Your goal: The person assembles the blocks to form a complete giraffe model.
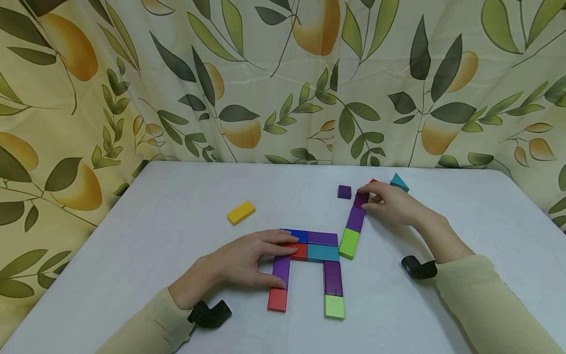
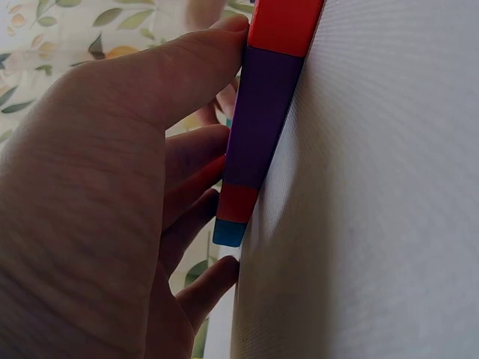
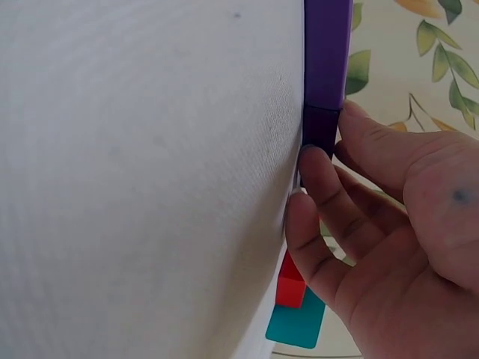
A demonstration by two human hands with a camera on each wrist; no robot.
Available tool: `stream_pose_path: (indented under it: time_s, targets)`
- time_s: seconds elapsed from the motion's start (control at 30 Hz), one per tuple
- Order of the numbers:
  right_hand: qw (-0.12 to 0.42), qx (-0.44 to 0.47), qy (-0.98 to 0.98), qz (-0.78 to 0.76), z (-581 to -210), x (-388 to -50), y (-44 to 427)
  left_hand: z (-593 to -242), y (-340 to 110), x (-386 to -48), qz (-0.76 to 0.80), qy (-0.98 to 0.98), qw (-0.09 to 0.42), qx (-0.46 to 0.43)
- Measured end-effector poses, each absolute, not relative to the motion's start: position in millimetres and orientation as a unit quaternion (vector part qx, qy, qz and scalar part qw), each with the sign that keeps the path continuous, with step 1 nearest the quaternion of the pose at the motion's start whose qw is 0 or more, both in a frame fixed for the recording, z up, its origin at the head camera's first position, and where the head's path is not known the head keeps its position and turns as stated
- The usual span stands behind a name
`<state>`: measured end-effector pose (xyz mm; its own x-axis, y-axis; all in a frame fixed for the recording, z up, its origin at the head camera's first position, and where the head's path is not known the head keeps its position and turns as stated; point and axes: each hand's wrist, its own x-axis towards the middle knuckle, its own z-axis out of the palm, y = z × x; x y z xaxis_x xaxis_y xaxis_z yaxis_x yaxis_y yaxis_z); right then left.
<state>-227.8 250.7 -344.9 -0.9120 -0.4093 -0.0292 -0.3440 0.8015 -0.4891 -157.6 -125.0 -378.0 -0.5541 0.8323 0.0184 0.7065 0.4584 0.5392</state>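
Note:
Flat colored blocks lie edge to edge on the white table. My left hand (image 1: 239,259) rests over the left part, fingertips on the blue block (image 1: 299,236) and red block (image 1: 299,252), thumb on a purple block (image 1: 281,271). Beside these sit a purple block (image 1: 323,239) and a teal block (image 1: 324,252). My right hand (image 1: 393,204) pinches a dark purple block (image 1: 360,199) at the far end of a slanted row. That row continues with another purple block (image 1: 355,219) and a green block (image 1: 349,244), whose near corner meets the teal one.
Below are a red block (image 1: 277,300), a dark purple block (image 1: 333,279) and a light green block (image 1: 334,307). Loose pieces are a yellow block (image 1: 241,213), a purple cube (image 1: 344,191), a teal triangle (image 1: 399,183) and a red piece (image 3: 290,287), partly hidden behind the right hand.

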Motion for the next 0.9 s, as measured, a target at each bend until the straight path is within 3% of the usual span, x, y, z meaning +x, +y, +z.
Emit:
stream_pose_path:
  time_s: [0.9]
  targets:
    - [0.029, -0.156, 0.959, -0.235, -340.3, -235.6, 272.4, -378.2, -124.6, -157.5, 0.252, 0.845, 0.122, 0.456]
